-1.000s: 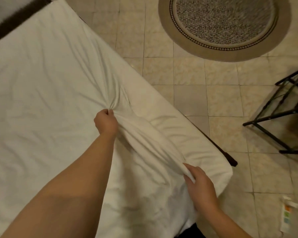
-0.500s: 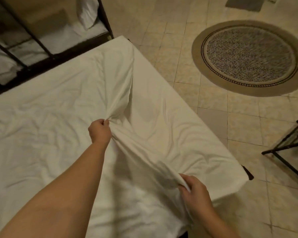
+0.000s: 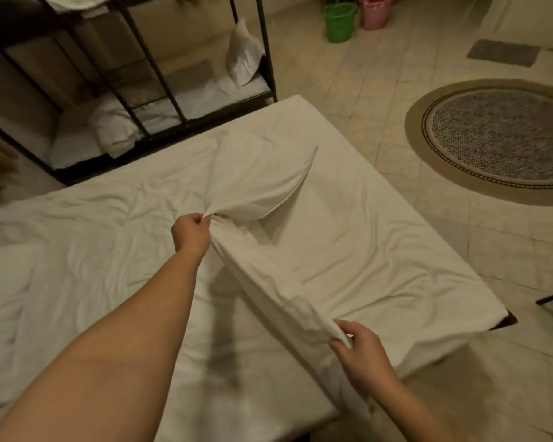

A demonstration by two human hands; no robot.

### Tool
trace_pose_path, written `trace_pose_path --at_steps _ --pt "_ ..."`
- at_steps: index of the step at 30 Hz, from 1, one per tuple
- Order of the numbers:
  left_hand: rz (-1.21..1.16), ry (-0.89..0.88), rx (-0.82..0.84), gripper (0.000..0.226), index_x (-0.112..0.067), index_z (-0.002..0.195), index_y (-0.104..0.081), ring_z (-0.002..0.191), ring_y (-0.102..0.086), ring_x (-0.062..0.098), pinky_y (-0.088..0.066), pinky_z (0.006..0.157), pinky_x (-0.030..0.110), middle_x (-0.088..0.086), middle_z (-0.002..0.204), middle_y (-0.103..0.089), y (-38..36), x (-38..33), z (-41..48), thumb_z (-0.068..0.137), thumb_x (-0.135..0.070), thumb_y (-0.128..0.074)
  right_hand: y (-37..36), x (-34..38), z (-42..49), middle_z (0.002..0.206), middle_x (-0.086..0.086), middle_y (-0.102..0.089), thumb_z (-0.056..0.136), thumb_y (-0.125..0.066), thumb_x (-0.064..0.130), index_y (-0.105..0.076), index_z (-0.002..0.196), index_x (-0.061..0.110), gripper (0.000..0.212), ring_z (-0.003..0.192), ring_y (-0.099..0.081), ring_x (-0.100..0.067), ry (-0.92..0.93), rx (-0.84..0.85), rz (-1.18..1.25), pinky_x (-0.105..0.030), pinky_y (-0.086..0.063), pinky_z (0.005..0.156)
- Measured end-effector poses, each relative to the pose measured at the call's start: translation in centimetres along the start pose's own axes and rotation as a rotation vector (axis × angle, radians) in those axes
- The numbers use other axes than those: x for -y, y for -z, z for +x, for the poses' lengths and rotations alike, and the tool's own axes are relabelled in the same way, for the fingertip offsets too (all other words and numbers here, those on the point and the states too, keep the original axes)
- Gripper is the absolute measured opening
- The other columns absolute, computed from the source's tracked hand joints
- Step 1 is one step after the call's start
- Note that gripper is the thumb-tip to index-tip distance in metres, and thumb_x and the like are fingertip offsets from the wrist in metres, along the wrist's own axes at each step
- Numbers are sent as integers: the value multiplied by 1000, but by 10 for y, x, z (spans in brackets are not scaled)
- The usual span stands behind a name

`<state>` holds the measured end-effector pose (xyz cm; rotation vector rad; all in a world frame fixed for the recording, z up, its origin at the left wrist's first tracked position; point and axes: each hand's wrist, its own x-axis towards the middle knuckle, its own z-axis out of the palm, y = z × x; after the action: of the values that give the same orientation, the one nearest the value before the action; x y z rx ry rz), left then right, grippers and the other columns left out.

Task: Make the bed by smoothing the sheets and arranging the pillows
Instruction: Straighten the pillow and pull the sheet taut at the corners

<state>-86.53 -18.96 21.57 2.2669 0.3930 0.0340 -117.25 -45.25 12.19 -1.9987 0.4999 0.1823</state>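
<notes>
Clearly soft stuff: sheet (image 3: 270,279) thin, light, limp, wrinkle-prone. Left hand (image 3: 190,232) pinches bunched fold at fingertips; right hand (image 3: 361,349) pinches same fold's near end. Raised ridge spans between hands. Best hold probably at edge, hands wide, gentle tension.

L edge cuts off sheet (image 3: 0,314); R edge cuts rug (image 3: 498,138).

I read the sheet (image 3: 348,250) as white matt cloth, soft and creased. Past the sheet's far edge, the frame (image 3: 179,132) looks like black matt metal. Right of the sheet, the floor tiles (image 3: 380,74) look smooth with a faint sheen and the rug (image 3: 498,138) coarse and woven. The green bucket (image 3: 339,22) and pink bucket (image 3: 374,12) look like plastic.
</notes>
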Motion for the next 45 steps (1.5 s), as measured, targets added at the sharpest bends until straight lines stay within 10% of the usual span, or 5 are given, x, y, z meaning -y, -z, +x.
trace_pose_path --at_steps 7,16,27,36,45 --pt "2 -5 8 22 -13 77 -75 77 -71 27 -63 79 46 5 77 -73 114 59 28 93 -24 -65 -86 60 -30 109 27 -71 80 -73 24 -73 107 46 34 103 -64 5 3 9 13 -29 -53 95" --pt "-34 -38 55 15 -14 89 -77 82 -69 19 -50 68 24 -2 83 -73 260 173 111 93 -24 -67 -269 152 -58 105 24 -72 81 -77 17 -75 110 39 37 96 -66 3 16 14 -44 -17 -47 80" --pt "-14 -17 36 17 -17 92 -81 85 -73 15 -63 82 39 -4 87 -78 445 313 184 88 -31 -71 -471 254 -79 107 19 -73 81 -76 18 -73 119 35 41 90 -65 4 86 284 -116 -5 -40 70" --pt "-10 63 -33 31 -15 109 -79 97 -73 17 -61 90 44 0 102 -78 564 413 191 87 -35 -72 -584 292 -101 132 11 -65 65 -63 49 -63 136 31 73 124 -58 -10 90 504 -223 -32 -45 105" --pt "-19 89 -35 42 -14 112 -78 100 -73 20 -60 91 46 2 104 -78 668 540 247 81 -41 -71 -726 350 -147 100 11 -73 70 -65 39 -72 112 28 45 91 -67 -10 115 704 -276 -27 -52 81"
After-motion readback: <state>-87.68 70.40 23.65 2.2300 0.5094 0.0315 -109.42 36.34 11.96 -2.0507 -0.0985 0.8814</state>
